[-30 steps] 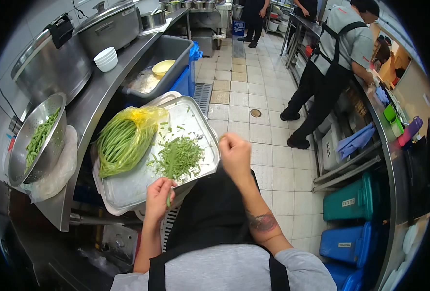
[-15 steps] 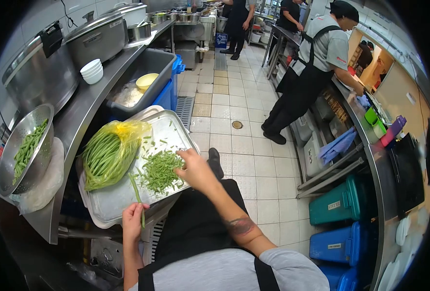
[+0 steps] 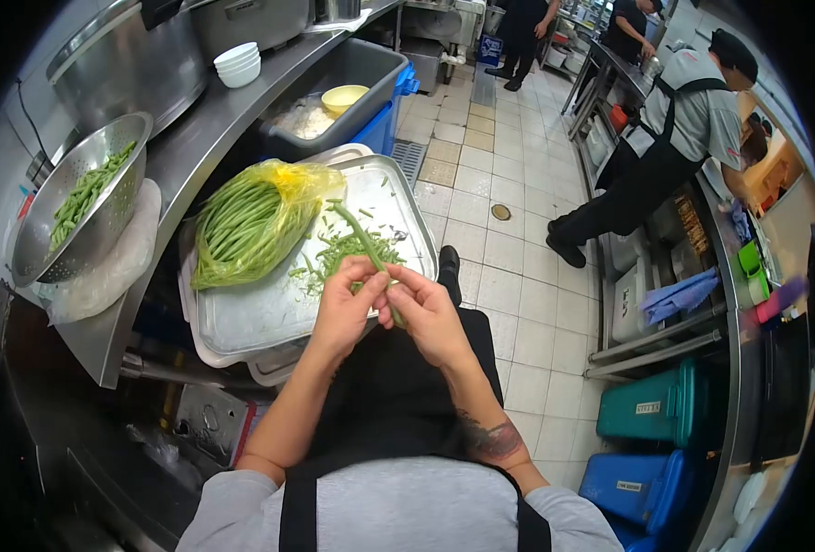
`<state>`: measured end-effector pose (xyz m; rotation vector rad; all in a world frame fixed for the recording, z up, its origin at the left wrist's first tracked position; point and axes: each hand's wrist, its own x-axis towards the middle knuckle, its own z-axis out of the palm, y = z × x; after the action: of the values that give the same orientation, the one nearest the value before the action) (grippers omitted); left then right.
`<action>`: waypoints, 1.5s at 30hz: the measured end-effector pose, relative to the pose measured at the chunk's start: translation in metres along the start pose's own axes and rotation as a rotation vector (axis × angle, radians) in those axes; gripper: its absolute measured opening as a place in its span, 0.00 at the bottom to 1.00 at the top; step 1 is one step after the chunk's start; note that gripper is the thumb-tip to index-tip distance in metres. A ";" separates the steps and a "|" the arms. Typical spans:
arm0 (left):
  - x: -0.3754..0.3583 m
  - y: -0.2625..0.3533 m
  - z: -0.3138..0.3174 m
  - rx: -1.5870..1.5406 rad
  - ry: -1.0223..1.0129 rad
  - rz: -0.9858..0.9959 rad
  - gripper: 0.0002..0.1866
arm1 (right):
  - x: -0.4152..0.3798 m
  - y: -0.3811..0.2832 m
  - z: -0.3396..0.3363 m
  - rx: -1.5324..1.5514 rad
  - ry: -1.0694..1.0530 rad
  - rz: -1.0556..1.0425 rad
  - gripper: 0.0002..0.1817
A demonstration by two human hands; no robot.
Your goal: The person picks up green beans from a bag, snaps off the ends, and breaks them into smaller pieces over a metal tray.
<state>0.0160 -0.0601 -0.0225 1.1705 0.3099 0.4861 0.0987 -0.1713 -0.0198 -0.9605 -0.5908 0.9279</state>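
Observation:
A long green bean point(image 3: 361, 232) slants up between my two hands, over the near right part of a metal tray point(image 3: 251, 336). My left hand point(image 3: 348, 302) grips it with thumb and fingers. Close against it, my right hand point(image 3: 423, 313) pinches the bean's lower part. Beyond my hands, small cut green pieces point(image 3: 334, 252) lie heaped on the tray, partly hidden by my fingers. A yellow plastic bag point(image 3: 258, 221) full of whole beans rests on the tray's left side.
On the left counter are a tilted colander point(image 3: 84, 198) with bean pieces, white bowls point(image 3: 237, 65) and a large pot point(image 3: 127, 64). A grey tub point(image 3: 371, 69) stands behind the tray. At the right counter a co-worker point(image 3: 683, 129) leans; lidded bins point(image 3: 647, 405) sit below.
My right hand has come from the cut pieces to my left hand, which has risen with the bean. Both now hold it. The view has shifted, so the surroundings appear further right.

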 end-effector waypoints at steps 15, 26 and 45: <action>0.017 0.037 -0.008 0.118 -0.010 0.161 0.08 | -0.015 0.002 -0.001 0.310 -0.103 0.191 0.10; 0.003 0.043 0.003 0.223 0.028 0.211 0.05 | -0.016 0.013 0.001 -0.047 -0.112 0.137 0.10; -0.002 0.013 -0.015 0.237 0.062 0.088 0.09 | -0.009 0.016 0.011 0.298 -0.188 0.225 0.14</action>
<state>0.0045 -0.0458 -0.0158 1.4056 0.3785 0.5749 0.0799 -0.1701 -0.0289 -0.6835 -0.4900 1.2790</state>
